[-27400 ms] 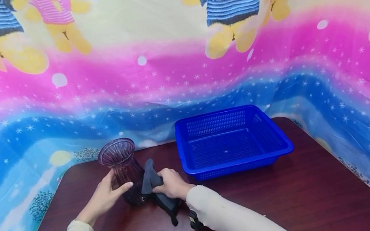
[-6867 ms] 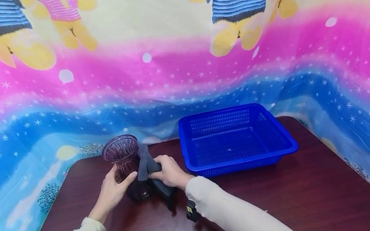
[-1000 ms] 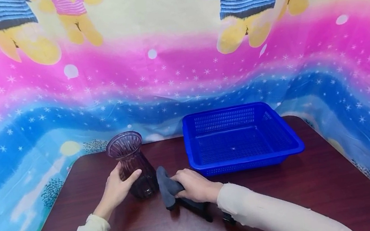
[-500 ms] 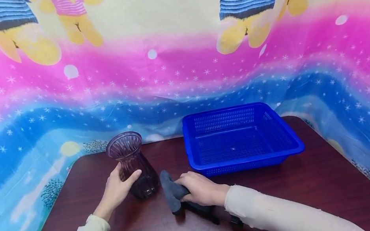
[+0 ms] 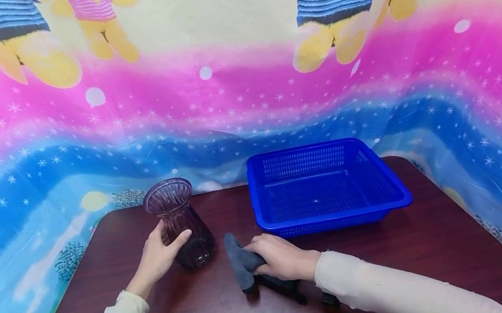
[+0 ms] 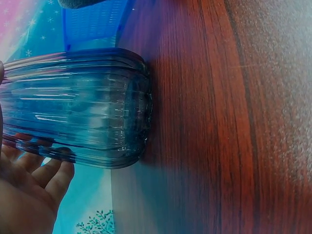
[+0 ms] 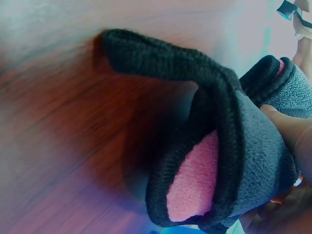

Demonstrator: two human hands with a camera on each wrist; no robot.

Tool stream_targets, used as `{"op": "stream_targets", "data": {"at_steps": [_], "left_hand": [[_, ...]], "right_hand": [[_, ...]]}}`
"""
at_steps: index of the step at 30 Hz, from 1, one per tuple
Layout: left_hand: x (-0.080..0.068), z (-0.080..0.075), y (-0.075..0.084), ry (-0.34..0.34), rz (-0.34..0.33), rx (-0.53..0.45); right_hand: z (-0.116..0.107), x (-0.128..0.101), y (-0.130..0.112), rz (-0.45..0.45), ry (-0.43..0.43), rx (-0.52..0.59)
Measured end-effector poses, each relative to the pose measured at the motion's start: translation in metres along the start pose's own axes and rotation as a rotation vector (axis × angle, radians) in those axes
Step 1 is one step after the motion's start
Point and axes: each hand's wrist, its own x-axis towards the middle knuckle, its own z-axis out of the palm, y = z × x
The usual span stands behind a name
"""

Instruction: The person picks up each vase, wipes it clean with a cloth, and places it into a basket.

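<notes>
Low, left hand (image 5: 159, 257) cupping vase (image 5: 182, 226), right hand (image 5: 282, 257) gripping cloth (image 5: 239, 261)

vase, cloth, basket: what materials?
Vase: looks like tinted purple glass, see-through and ribbed, with glossy highlights. Cloth: dark grey fleece, fuzzy nap, pink underside, stitched edge. Basket: blue moulded plastic, probably, going by its perforated mesh walls and smooth shiny rim.
</notes>
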Motion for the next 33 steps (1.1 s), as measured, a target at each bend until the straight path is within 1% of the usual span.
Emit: {"op": "stream_targets", "data": {"at_steps": [14, 24, 33], "left_hand": [[0.000, 0.000, 0.000, -0.004, -0.001, 0.004], [-0.001, -0.001, 0.000, -0.019, -0.018, -0.004], [-0.001, -0.001, 0.000, -0.022, -0.022, -0.001]], "right_hand": [[-0.002, -0.014, 0.009, -0.003, 0.003, 0.025], [-0.007, -0.026, 0.011, -0.026, 0.017, 0.007], [-0.011, -0.039, 0.019, -0.035, 0.016, 0.007]]}}
